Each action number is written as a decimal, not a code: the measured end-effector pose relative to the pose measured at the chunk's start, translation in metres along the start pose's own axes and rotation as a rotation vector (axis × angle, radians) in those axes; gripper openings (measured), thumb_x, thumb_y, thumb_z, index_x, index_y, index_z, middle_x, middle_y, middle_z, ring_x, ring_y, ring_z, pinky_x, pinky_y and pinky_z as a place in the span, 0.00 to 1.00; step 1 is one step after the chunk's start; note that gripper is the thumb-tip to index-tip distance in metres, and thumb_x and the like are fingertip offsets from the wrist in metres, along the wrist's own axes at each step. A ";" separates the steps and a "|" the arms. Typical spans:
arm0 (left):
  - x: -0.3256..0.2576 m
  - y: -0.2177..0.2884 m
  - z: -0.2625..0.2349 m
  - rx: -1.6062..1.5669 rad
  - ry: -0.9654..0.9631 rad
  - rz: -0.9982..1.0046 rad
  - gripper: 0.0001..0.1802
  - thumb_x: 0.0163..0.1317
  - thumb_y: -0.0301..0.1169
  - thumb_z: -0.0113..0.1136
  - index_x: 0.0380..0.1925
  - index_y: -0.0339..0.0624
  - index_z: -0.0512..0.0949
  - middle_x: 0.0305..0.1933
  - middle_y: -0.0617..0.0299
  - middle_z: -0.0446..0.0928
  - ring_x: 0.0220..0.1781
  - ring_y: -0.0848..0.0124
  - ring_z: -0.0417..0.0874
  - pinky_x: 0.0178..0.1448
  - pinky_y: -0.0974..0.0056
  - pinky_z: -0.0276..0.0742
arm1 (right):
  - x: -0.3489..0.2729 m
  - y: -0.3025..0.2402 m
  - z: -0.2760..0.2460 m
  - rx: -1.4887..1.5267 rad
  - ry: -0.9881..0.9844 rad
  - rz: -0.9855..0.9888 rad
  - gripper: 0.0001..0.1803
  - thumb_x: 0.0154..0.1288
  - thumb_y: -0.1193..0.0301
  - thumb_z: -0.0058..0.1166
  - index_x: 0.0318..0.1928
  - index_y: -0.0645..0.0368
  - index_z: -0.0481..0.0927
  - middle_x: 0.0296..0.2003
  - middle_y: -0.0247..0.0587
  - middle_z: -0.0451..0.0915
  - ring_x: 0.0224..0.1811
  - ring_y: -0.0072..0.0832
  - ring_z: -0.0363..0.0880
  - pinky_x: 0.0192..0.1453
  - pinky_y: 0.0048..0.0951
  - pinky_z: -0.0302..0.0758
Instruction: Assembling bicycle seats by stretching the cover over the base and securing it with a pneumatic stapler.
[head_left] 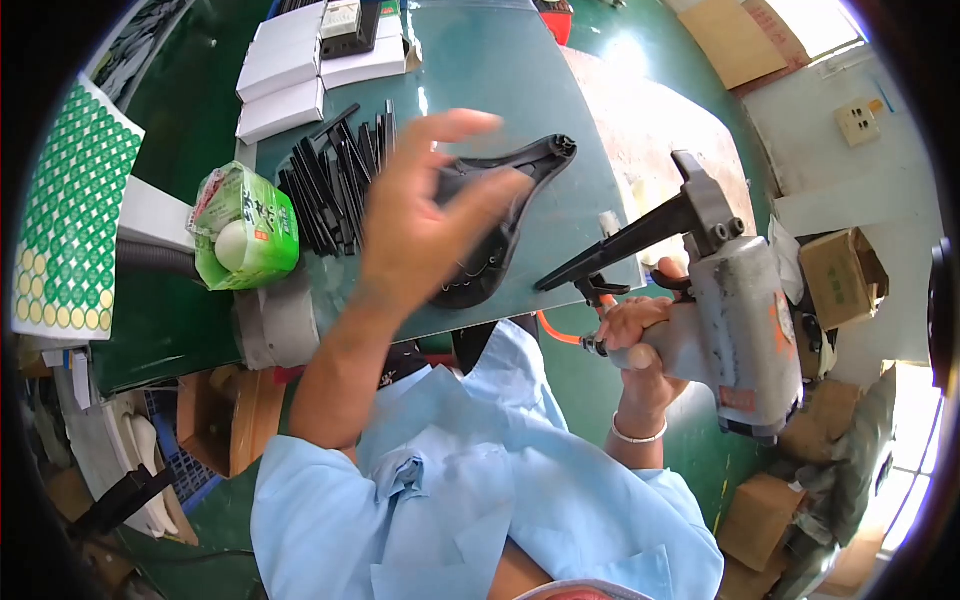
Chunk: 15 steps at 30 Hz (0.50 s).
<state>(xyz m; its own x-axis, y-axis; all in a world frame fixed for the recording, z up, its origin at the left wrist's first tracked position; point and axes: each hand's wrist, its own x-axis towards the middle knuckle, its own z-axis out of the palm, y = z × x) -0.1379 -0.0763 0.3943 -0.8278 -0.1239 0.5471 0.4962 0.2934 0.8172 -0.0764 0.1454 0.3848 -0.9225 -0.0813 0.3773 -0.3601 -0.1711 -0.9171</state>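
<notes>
1. My left hand [418, 215] is blurred, thumb and fingers spread, over the black seat [488, 270]; I cannot tell whether they touch.
2. That seat lies on the green table [370, 292], right of the black strips [325, 195].
3. My right hand [643, 335] is wrapped around the grey staple gun's [742, 325] handle, beyond the table's edge.
</notes>
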 end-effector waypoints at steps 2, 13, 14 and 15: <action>-0.005 -0.026 -0.021 -0.063 0.150 -0.202 0.20 0.56 0.40 0.64 0.43 0.40 0.75 0.42 0.62 0.77 0.47 0.73 0.75 0.49 0.68 0.67 | -0.009 0.020 -0.007 -0.195 0.019 0.209 0.10 0.54 0.71 0.59 0.29 0.62 0.71 0.24 0.32 0.71 0.27 0.20 0.69 0.33 0.23 0.68; -0.028 -0.072 -0.034 0.488 0.070 -0.232 0.20 0.58 0.40 0.59 0.46 0.40 0.73 0.44 0.52 0.75 0.44 0.57 0.74 0.50 0.57 0.69 | -0.010 0.001 -0.006 -0.184 -0.144 0.505 0.18 0.47 0.72 0.69 0.34 0.63 0.73 0.27 0.32 0.74 0.28 0.21 0.71 0.32 0.22 0.68; -0.030 -0.073 -0.035 0.492 0.057 -0.244 0.20 0.58 0.40 0.59 0.46 0.40 0.73 0.44 0.52 0.75 0.44 0.57 0.74 0.50 0.57 0.69 | -0.012 -0.006 -0.001 -0.276 -0.218 0.583 0.17 0.46 0.72 0.69 0.33 0.62 0.74 0.26 0.32 0.74 0.29 0.22 0.71 0.33 0.23 0.68; -0.027 -0.075 -0.034 0.533 -0.001 -0.216 0.21 0.57 0.41 0.60 0.45 0.40 0.74 0.44 0.52 0.75 0.44 0.57 0.74 0.50 0.57 0.69 | -0.013 0.002 -0.001 -0.305 -0.273 0.566 0.15 0.47 0.72 0.67 0.32 0.62 0.74 0.25 0.32 0.74 0.30 0.22 0.72 0.34 0.25 0.69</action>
<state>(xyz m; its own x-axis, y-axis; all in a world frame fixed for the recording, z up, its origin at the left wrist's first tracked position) -0.1440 -0.1270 0.3244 -0.8961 -0.2335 0.3773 0.1151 0.6988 0.7060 -0.0656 0.1474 0.3783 -0.9262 -0.3276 -0.1868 0.1056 0.2502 -0.9624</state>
